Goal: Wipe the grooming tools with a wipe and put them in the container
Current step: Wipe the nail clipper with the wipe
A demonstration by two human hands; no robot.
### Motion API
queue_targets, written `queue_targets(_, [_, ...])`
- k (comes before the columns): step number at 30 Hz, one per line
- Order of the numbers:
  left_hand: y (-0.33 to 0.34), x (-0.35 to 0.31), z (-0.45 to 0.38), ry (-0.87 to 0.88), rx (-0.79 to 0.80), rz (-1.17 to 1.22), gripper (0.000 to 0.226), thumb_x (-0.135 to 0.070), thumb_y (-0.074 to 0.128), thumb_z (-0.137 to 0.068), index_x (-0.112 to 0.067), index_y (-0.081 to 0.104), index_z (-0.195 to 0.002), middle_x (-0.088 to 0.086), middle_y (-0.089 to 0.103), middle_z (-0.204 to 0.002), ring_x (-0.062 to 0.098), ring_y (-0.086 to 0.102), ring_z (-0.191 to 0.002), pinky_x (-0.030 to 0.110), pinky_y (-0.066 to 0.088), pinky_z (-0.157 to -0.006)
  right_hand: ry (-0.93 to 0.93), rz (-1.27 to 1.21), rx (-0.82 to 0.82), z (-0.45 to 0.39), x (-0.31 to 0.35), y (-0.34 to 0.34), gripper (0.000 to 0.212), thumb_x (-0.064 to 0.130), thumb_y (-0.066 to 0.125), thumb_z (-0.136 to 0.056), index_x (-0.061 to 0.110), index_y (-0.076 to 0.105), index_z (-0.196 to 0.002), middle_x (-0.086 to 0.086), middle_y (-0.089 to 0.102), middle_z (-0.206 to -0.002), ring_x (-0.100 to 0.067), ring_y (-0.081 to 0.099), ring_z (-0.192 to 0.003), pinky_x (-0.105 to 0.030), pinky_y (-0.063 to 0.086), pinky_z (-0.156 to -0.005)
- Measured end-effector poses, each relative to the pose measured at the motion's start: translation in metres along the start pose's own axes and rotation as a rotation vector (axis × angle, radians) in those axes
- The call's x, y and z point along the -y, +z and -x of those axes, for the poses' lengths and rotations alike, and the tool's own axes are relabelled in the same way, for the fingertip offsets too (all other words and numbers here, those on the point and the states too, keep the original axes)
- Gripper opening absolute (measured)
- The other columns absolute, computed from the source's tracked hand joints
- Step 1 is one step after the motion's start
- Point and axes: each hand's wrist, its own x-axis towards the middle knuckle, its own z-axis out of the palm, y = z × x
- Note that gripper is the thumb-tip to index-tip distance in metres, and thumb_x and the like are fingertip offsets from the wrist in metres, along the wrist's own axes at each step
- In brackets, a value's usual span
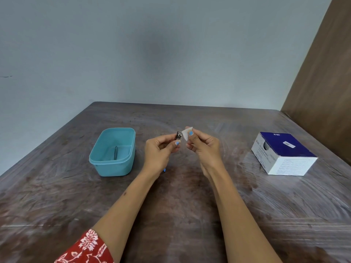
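looks like a plain room in a home: a worn dark wooden table (pixel 190 205) pushed against a bare pale blue-grey wall (pixel 152 44), a brown wooden panel (pixel 326 73) to the right, and a box of alcohol swabs (pixel 283 154) sitting out.

Two hands meet above the middle of the table (pixel 190 215), the left hand (pixel 160 150) holding a clipper (pixel 178 135), the right hand (pixel 203 147) a wipe (pixel 185 134) touching it. The container (pixel 114 151) sits at nine o'clock from the hands, a thin tool (pixel 115 152) lying in it. A box (pixel 283 153) stands at three o'clock, well apart.
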Motion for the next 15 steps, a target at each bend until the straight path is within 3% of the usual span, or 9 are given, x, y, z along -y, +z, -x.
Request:
queue_targets(5, [0.0000, 0.0005, -0.0001, -0.013, -0.011, 0.017, 0.028, 0.002, 0.065, -0.081, 0.002, 0.064, -0.109, 0.009, 0.070, -0.090, 0.018, 0.069, -0.081, 0.024, 0.058, -0.071, 0.060, -0.158, 0.033, 0.0005, 0.0021, -0.0004, 0.017, 0.003, 0.054, -0.090, 0.004, 0.067, -0.102, 0.007, 0.070, -0.096, -0.004, 0.061, -0.065, -0.022, 0.056, -0.069])
queue_targets(9, [0.0011, 0.0000, 0.0015, 0.004, 0.016, -0.017, 0.026, 0.001, 0.066, -0.080, 0.000, 0.066, -0.106, 0.007, 0.070, -0.087, 0.012, 0.070, -0.076, 0.023, 0.057, -0.070, 0.002, -0.055, 0.038, 0.0025, 0.0010, 0.0014, 0.023, -0.002, 0.057, -0.087, -0.001, 0.064, -0.109, 0.003, 0.072, -0.086, -0.006, 0.066, -0.067, -0.023, 0.058, -0.071])
queue_targets(12, [0.0016, -0.0004, 0.0022, 0.011, 0.029, -0.030, 0.027, 0.000, 0.066, -0.080, 0.000, 0.066, -0.107, 0.004, 0.070, -0.087, 0.011, 0.070, -0.076, 0.021, 0.057, -0.069, -0.017, 0.016, 0.002, 0.0023, 0.0013, 0.0011, 0.023, -0.006, 0.060, -0.084, -0.006, 0.065, -0.107, 0.007, 0.073, -0.076, -0.006, 0.068, -0.067, -0.019, 0.056, -0.065])
queue_targets(15, [0.0007, -0.0010, 0.0026, 0.022, 0.037, -0.049, 0.028, 0.000, 0.066, -0.080, 0.000, 0.065, -0.108, 0.007, 0.070, -0.089, 0.010, 0.070, -0.076, 0.021, 0.057, -0.069, -0.039, 0.068, -0.042, 0.0027, 0.0027, 0.0017, 0.017, -0.006, 0.063, -0.083, 0.003, 0.066, -0.097, 0.007, 0.071, -0.065, -0.003, 0.064, -0.058, -0.016, 0.053, -0.058])
